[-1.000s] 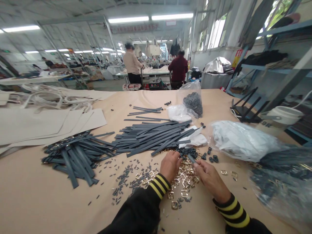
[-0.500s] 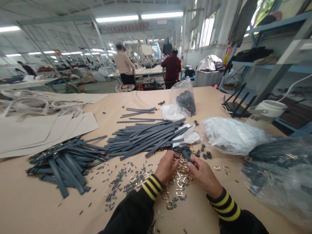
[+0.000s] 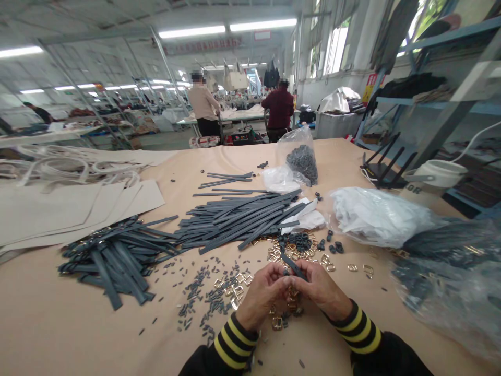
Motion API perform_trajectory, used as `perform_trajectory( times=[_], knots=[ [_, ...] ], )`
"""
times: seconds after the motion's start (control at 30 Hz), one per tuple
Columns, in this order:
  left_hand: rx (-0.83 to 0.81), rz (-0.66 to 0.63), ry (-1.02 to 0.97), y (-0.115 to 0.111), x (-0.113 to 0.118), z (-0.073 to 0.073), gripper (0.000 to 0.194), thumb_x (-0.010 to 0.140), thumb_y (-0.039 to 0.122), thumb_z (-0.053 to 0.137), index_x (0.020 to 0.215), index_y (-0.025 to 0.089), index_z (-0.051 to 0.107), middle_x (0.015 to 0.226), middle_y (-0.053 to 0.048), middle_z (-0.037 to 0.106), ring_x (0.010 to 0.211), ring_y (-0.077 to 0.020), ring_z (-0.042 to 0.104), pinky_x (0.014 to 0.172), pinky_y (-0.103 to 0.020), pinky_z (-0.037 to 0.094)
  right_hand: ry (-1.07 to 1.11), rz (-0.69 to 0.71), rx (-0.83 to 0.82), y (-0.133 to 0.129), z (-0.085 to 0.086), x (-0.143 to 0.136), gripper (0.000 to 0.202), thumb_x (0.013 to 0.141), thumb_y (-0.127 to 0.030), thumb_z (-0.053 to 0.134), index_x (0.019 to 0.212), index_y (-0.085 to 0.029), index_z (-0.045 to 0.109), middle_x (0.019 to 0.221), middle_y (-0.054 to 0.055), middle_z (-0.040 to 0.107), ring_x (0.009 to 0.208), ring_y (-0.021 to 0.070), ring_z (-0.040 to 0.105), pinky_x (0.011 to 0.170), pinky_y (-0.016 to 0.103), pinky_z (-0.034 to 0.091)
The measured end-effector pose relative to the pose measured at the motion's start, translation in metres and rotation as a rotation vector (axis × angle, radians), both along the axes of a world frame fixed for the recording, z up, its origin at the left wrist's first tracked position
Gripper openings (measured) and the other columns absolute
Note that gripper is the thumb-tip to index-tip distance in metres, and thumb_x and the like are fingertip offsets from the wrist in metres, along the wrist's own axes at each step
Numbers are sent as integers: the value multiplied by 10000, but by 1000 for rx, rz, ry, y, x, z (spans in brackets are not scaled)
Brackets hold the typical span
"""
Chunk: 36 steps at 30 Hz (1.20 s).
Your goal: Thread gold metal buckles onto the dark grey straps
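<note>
Between my two hands a dark grey strap (image 3: 293,265) slants up and away over the pile of gold buckles. My right hand (image 3: 324,288) is closed, its thumb and fingers gripping this strap. Close against it, my left hand (image 3: 263,293) pinches at the strap's near end; a small dark bit shows at its fingertips, but what it holds is mostly hidden. Gold buckles (image 3: 277,322) lie under and in front of the hands. Just beyond are dark strap loops (image 3: 299,241). Many small dark grey pieces (image 3: 219,300) are scattered to the left.
A heap of grey straps (image 3: 238,219) lies ahead, with buckled straps (image 3: 117,261) at left beside beige panels (image 3: 78,209). Plastic bags (image 3: 379,216) and a black router (image 3: 385,169) stand right. Further off is a bag of loops (image 3: 301,162). Two people work at a table behind.
My hands have come together and nearer to me, bringing the strap along. The left hand has left the buckle pile and now meets the right. The view has shifted slightly.
</note>
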<state>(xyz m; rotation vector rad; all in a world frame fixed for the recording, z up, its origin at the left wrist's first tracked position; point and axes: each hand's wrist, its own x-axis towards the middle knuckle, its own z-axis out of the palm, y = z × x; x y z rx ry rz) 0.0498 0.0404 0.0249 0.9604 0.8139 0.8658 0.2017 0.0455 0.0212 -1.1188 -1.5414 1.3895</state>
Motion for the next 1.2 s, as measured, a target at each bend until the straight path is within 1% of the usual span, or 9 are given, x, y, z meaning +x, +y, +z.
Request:
perform_trajectory(
  times=[0.1,0.2,0.3,0.43,0.6,0.8,0.97,1.03,1.2],
  knots=[
    [-5,-4,-7,-2,-3,-3,228,715,332,604,775,133,510,547,34,530,464,-58,466,478,-175,382,97,68,-28,-1,-1,-1,241,724,-365,588,824,-155,527,706,-17,566,638,127,538,582,238,435],
    [28,-16,37,-4,-7,-6,214,746,333,565,803,131,527,584,18,550,478,-66,487,499,-196,412,128,109,-50,-3,-3,-1,251,732,-387,578,814,-157,518,642,-34,558,556,105,523,518,215,415],
    [73,-16,89,-5,-9,-6,208,756,333,546,814,134,537,633,6,566,492,-72,500,502,-205,428,71,100,-27,-3,-4,-2,237,759,-383,543,819,-155,523,610,-44,533,493,83,473,460,197,374],
    [111,11,148,-8,-10,-3,177,759,307,539,833,148,554,651,5,571,570,-95,532,555,-217,457,-94,72,72,-3,-3,-2,181,772,-325,529,819,-151,551,663,-26,533,597,113,492,534,220,386],
    [174,15,242,-10,-13,0,163,763,263,520,859,160,603,723,-15,597,662,-122,555,647,-241,472,-137,123,110,-4,-2,-2,149,789,-299,500,784,-157,542,663,-30,515,618,117,481,564,225,378],
    [74,40,197,-11,-13,0,177,739,269,549,831,135,621,676,-17,613,620,-123,565,605,-234,469,-163,131,134,-4,-3,-5,190,791,-348,507,798,-163,549,659,-27,510,606,114,467,540,216,369],
    [-4,88,162,-11,-22,-6,210,744,277,558,856,109,614,605,-9,606,521,-81,532,538,-188,431,-122,176,53,-7,2,-5,340,880,-393,307,656,-186,459,514,-55,458,479,92,452,506,212,372],
    [-3,87,158,-12,-28,-9,211,747,281,558,860,110,607,602,-9,608,498,-72,523,518,-179,419,-182,229,61,-8,4,-4,329,882,-371,311,648,-189,455,492,-65,424,459,86,430,486,203,350],
    [4,89,188,-14,-35,-12,196,747,291,556,836,120,590,550,0,604,464,-69,526,497,-169,418,-376,315,176,-10,5,-4,274,868,-303,351,661,-183,485,566,-50,453,526,87,433,510,202,310]
  ],
)
